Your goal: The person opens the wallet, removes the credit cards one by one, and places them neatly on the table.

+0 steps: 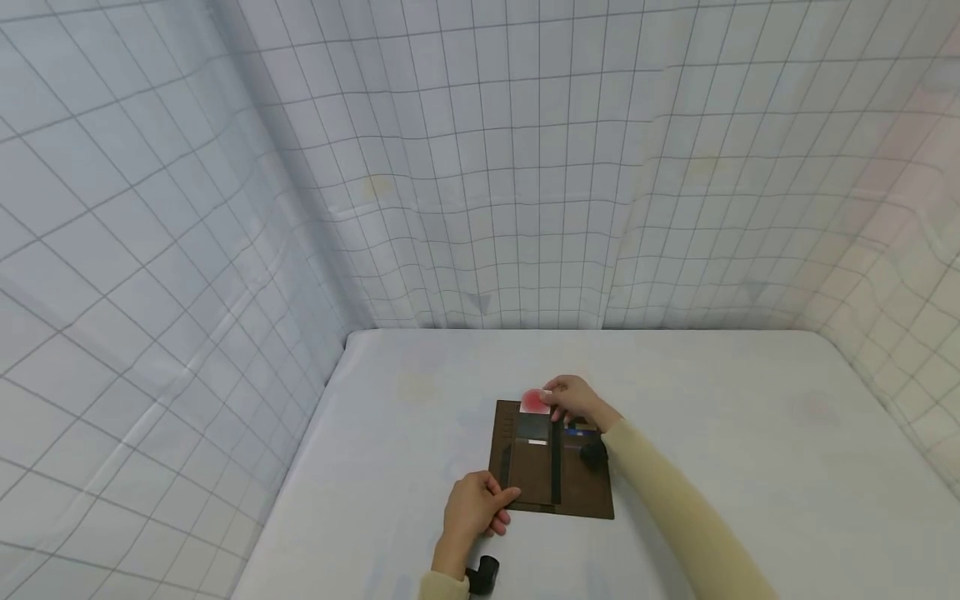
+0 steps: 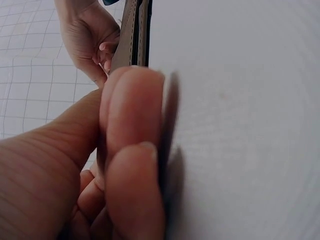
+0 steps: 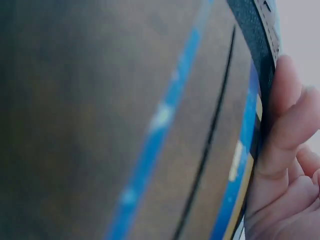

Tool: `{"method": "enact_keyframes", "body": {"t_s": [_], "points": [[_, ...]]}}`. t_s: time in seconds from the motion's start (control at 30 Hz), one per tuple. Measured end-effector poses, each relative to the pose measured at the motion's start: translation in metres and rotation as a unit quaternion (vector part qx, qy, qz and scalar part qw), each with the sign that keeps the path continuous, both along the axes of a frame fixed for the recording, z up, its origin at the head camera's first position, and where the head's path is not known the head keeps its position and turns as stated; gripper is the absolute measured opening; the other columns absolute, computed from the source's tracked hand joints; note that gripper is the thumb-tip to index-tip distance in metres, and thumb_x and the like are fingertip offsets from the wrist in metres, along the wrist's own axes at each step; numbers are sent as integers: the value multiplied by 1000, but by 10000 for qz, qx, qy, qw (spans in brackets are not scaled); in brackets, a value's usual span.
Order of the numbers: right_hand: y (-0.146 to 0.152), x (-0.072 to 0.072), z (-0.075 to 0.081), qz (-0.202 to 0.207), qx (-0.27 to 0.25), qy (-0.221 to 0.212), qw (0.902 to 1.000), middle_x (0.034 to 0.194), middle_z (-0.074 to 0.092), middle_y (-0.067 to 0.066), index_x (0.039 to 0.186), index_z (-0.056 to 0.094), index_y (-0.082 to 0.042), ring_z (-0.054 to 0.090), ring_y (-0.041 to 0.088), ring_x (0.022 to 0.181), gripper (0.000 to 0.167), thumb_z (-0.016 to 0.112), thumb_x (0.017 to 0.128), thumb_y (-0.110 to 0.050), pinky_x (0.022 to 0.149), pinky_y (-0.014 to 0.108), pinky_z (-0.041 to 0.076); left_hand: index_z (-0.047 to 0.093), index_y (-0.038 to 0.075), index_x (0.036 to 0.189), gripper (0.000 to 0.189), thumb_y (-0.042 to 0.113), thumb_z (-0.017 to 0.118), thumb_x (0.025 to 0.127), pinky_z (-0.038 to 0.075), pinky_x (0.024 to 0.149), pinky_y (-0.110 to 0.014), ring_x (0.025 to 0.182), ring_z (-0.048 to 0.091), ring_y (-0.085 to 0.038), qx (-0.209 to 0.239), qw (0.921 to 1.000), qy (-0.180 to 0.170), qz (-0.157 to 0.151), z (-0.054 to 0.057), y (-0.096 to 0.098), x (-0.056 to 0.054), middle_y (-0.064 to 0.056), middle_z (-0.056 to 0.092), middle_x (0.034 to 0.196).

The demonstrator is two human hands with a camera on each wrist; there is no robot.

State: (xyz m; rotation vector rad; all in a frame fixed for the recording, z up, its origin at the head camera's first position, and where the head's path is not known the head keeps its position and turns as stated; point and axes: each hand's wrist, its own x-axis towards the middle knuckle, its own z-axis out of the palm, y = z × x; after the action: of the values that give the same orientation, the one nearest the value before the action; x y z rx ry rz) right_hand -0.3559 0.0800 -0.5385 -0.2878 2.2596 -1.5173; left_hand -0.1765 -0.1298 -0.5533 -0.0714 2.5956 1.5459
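A brown wallet [image 1: 531,477], wide and stitched, lies opened out on the white table, with a dark strap [image 1: 556,467] running down its middle. My left hand [image 1: 474,504] grips its near left corner, thumb on top and fingers below. At the far edge my right hand [image 1: 573,398] pinches a red-and-white card [image 1: 533,402] that sticks up above a dark grey panel [image 1: 532,427]. In the right wrist view, blue-edged cards [image 3: 234,200] sit in the wallet's slots beside the right fingers [image 3: 280,135]; the red-and-white card is hidden there.
A white table [image 1: 405,433] extends around the wallet. White gridded curtains [image 1: 480,167] hang behind it and at both sides. Black wrist cameras show on the left wrist [image 1: 486,575] and the right wrist [image 1: 594,454].
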Motion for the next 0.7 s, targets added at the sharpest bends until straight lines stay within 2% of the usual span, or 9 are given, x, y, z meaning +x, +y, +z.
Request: {"method": "enact_keyframes", "body": {"t_s": [0.13, 0.3, 0.53, 0.7], "points": [[-1, -1, 3, 5, 154, 102, 9998, 75, 63, 10, 113, 57, 4, 60, 13, 53, 28, 62, 94, -16, 45, 23, 46, 54, 8, 71, 33, 31, 75, 83, 45, 36, -26, 36, 57, -11, -13, 10000, 1, 22, 0, 0, 0, 3, 59, 47], [-7, 0, 6, -372, 215, 144, 9990, 69, 63, 8, 106, 60, 1, 57, 12, 49, 20, 63, 93, -14, 44, 23, 44, 54, 8, 71, 33, 31, 75, 83, 45, 36, -26, 36, 57, -11, -32, 10000, -22, 39, 1, 0, 0, 4, 59, 47], [-11, -1, 3, -1020, 542, 615, 9914, 68, 63, 5, 102, 64, -1, 56, 14, 49, 18, 66, 89, -13, 45, 25, 45, 54, 8, 71, 33, 31, 74, 83, 45, 36, -26, 36, 57, -10, -60, 10000, 24, 24, 0, 0, -1, 4, 59, 48], [-9, -1, 0, -1166, 645, 645, 9890, 69, 64, 4, 103, 65, -2, 57, 13, 49, 21, 67, 89, -16, 46, 25, 46, 54, 8, 71, 33, 31, 75, 83, 45, 36, -26, 36, 56, -10, -82, 10000, -28, 46, -1, 0, 0, 4, 59, 47]]}}
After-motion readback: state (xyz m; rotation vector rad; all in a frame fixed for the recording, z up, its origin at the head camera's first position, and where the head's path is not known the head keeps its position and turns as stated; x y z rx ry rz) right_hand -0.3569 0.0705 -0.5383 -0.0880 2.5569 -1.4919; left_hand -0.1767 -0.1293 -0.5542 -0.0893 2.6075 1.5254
